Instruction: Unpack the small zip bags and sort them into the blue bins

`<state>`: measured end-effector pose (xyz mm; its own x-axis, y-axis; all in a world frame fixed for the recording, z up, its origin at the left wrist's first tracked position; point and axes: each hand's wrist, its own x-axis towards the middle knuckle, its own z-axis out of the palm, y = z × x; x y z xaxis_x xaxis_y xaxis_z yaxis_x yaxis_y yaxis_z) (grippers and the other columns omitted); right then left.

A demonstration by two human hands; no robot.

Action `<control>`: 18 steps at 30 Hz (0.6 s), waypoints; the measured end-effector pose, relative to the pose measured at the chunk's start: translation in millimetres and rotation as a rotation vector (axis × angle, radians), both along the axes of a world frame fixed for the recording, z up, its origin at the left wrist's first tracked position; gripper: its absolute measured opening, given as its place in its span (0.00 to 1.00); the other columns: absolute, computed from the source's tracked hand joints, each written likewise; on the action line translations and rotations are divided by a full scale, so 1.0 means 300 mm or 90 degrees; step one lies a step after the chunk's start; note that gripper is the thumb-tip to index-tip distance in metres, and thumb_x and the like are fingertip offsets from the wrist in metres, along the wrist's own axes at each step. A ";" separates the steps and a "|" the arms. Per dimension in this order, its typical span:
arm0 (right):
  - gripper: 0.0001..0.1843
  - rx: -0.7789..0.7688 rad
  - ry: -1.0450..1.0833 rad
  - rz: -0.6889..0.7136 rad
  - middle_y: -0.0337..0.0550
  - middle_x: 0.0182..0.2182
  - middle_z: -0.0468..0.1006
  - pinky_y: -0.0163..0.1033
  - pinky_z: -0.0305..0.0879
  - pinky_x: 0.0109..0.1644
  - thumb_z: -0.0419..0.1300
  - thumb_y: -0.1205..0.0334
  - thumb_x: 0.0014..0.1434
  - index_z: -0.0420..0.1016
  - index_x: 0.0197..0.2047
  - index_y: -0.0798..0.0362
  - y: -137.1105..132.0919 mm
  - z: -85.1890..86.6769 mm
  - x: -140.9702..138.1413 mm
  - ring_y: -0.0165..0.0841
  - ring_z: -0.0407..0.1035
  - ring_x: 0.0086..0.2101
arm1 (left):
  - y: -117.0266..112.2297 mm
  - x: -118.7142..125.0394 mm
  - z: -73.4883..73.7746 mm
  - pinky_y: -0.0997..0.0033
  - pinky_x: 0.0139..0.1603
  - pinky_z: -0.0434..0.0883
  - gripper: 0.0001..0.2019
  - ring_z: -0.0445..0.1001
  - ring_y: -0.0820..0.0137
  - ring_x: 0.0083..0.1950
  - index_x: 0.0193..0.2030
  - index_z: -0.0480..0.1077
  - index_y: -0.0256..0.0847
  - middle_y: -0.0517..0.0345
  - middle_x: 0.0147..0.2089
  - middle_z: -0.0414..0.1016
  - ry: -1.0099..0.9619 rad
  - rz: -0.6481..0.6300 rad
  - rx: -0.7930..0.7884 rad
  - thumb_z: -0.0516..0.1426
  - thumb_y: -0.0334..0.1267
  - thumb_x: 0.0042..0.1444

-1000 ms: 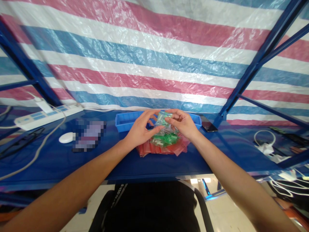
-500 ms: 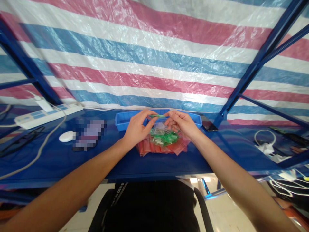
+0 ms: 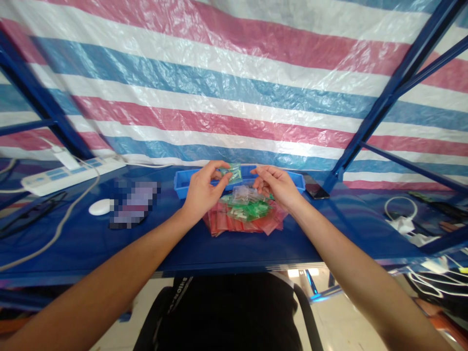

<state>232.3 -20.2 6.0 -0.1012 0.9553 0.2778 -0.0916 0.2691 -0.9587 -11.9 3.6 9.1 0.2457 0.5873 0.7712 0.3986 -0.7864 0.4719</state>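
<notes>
My left hand point(image 3: 203, 190) pinches a small clear bag with a green part point(image 3: 231, 173) and holds it above the blue tray point(image 3: 185, 181). My right hand point(image 3: 278, 185) hovers just to the right of that bag, fingers loosely curled and apart, with nothing in them. Below both hands lies a heap of small clear bags with green parts point(image 3: 248, 207) on top of a stack of red bags point(image 3: 223, 222) on the blue table point(image 3: 91, 243).
A white power strip point(image 3: 69, 173) with cables lies at the back left, a white round puck point(image 3: 99, 207) beside a blurred item. A dark phone point(image 3: 316, 187) sits right of the tray. White cables and a charger point(image 3: 404, 222) lie at the right. Blue rack struts flank both sides.
Both hands held the small bag together; now the right hand has let go and the left hand has carried the bag left, over the blue tray.
</notes>
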 end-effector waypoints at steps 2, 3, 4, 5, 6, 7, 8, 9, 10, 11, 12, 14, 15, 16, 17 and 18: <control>0.26 0.008 0.008 0.009 0.40 0.29 0.82 0.33 0.60 0.23 0.70 0.35 0.59 0.83 0.45 0.50 0.002 -0.002 0.003 0.28 0.70 0.24 | 0.002 -0.012 0.017 0.66 0.49 0.76 0.07 0.80 0.66 0.46 0.47 0.78 0.42 0.51 0.52 0.81 0.024 0.023 0.061 0.59 0.40 0.70; 0.25 0.011 0.012 0.013 0.40 0.29 0.82 0.33 0.61 0.24 0.70 0.36 0.60 0.83 0.45 0.50 0.002 -0.002 0.005 0.28 0.70 0.24 | 0.005 -0.019 0.024 0.66 0.51 0.76 0.08 0.79 0.65 0.49 0.47 0.79 0.41 0.51 0.54 0.81 0.030 0.037 0.079 0.58 0.39 0.70; 0.24 0.014 0.014 0.017 0.40 0.29 0.82 0.33 0.61 0.24 0.70 0.37 0.60 0.83 0.45 0.50 0.003 -0.003 0.006 0.28 0.71 0.24 | 0.008 -0.025 0.030 0.66 0.50 0.76 0.09 0.79 0.65 0.51 0.48 0.79 0.41 0.50 0.55 0.80 0.034 0.050 0.089 0.57 0.38 0.70; 0.24 0.016 0.015 0.018 0.40 0.29 0.82 0.33 0.62 0.25 0.70 0.37 0.61 0.84 0.45 0.50 0.004 -0.003 0.008 0.28 0.71 0.24 | 0.013 -0.031 0.034 0.67 0.49 0.76 0.10 0.78 0.65 0.50 0.50 0.79 0.41 0.50 0.55 0.79 0.036 0.065 0.091 0.57 0.38 0.70; 0.23 0.018 0.015 0.018 0.40 0.29 0.82 0.33 0.62 0.25 0.70 0.38 0.61 0.84 0.45 0.50 0.004 -0.004 0.009 0.28 0.70 0.24 | 0.019 -0.037 0.038 0.68 0.46 0.75 0.10 0.78 0.65 0.49 0.51 0.78 0.40 0.49 0.55 0.78 0.039 0.077 0.090 0.57 0.37 0.70; 0.23 0.020 0.014 0.017 0.40 0.29 0.82 0.33 0.62 0.25 0.70 0.38 0.61 0.84 0.44 0.50 0.004 -0.005 0.010 0.28 0.70 0.24 | 0.025 -0.044 0.040 0.69 0.45 0.75 0.11 0.77 0.66 0.48 0.52 0.78 0.40 0.49 0.55 0.78 0.044 0.090 0.088 0.57 0.37 0.69; 0.24 0.022 0.012 0.018 0.40 0.29 0.82 0.33 0.61 0.24 0.70 0.37 0.61 0.84 0.44 0.50 0.005 -0.005 0.011 0.28 0.70 0.24 | 0.032 -0.051 0.042 0.69 0.44 0.75 0.11 0.77 0.65 0.48 0.53 0.78 0.40 0.49 0.55 0.77 0.050 0.103 0.089 0.57 0.37 0.69; 0.24 0.024 0.008 0.018 0.40 0.29 0.82 0.33 0.61 0.24 0.70 0.37 0.60 0.84 0.44 0.50 0.005 -0.006 0.012 0.28 0.70 0.24 | 0.038 -0.058 0.043 0.68 0.46 0.75 0.11 0.77 0.64 0.49 0.53 0.77 0.40 0.49 0.55 0.77 0.058 0.118 0.089 0.57 0.37 0.68; 0.25 0.026 0.003 0.018 0.40 0.29 0.82 0.33 0.61 0.24 0.70 0.36 0.60 0.84 0.44 0.50 0.005 -0.007 0.012 0.28 0.70 0.25 | 0.045 -0.066 0.045 0.67 0.48 0.75 0.11 0.77 0.63 0.51 0.53 0.77 0.40 0.49 0.55 0.77 0.070 0.134 0.089 0.57 0.37 0.68; 0.25 0.027 -0.004 0.016 0.40 0.29 0.82 0.33 0.62 0.25 0.70 0.36 0.60 0.83 0.44 0.50 0.006 -0.007 0.013 0.28 0.71 0.25 | 0.052 -0.075 0.048 0.65 0.52 0.75 0.11 0.77 0.62 0.52 0.52 0.77 0.40 0.49 0.55 0.77 0.086 0.152 0.087 0.56 0.37 0.68; 0.26 0.027 -0.012 0.013 0.40 0.29 0.82 0.33 0.61 0.25 0.70 0.35 0.59 0.83 0.44 0.50 0.005 -0.007 0.013 0.29 0.71 0.25 | 0.059 -0.084 0.051 0.63 0.56 0.74 0.11 0.76 0.61 0.53 0.52 0.76 0.40 0.49 0.54 0.77 0.106 0.168 0.081 0.55 0.36 0.68; 0.26 0.026 -0.027 0.006 0.40 0.29 0.82 0.34 0.61 0.24 0.70 0.34 0.59 0.83 0.44 0.50 0.005 -0.006 0.013 0.29 0.71 0.25 | 0.076 -0.104 0.055 0.59 0.60 0.72 0.11 0.76 0.59 0.54 0.49 0.76 0.40 0.49 0.51 0.77 0.148 0.197 0.067 0.53 0.34 0.68; 0.26 0.026 -0.033 0.004 0.40 0.29 0.83 0.34 0.61 0.24 0.70 0.34 0.59 0.83 0.44 0.50 0.005 -0.006 0.013 0.29 0.71 0.25 | 0.086 -0.113 0.055 0.57 0.61 0.72 0.11 0.76 0.57 0.53 0.47 0.76 0.39 0.48 0.49 0.77 0.167 0.211 0.057 0.52 0.33 0.67; 0.26 0.026 -0.037 0.004 0.41 0.30 0.83 0.34 0.61 0.24 0.70 0.34 0.59 0.83 0.43 0.50 0.005 -0.005 0.013 0.29 0.71 0.25 | 0.096 -0.123 0.054 0.56 0.61 0.72 0.11 0.76 0.57 0.52 0.46 0.75 0.39 0.48 0.48 0.77 0.183 0.226 0.045 0.51 0.32 0.66; 0.26 0.028 -0.040 0.005 0.41 0.30 0.83 0.34 0.61 0.24 0.69 0.34 0.59 0.83 0.43 0.50 0.005 -0.005 0.013 0.30 0.71 0.25 | 0.107 -0.133 0.051 0.54 0.60 0.72 0.11 0.76 0.56 0.51 0.45 0.75 0.39 0.47 0.48 0.77 0.201 0.239 0.030 0.51 0.32 0.65; 0.25 0.030 -0.043 0.008 0.41 0.30 0.83 0.34 0.60 0.24 0.69 0.35 0.60 0.83 0.43 0.49 0.005 -0.004 0.013 0.30 0.71 0.25 | 0.118 -0.143 0.046 0.53 0.60 0.73 0.11 0.77 0.55 0.51 0.43 0.75 0.39 0.46 0.47 0.76 0.218 0.250 0.013 0.51 0.32 0.64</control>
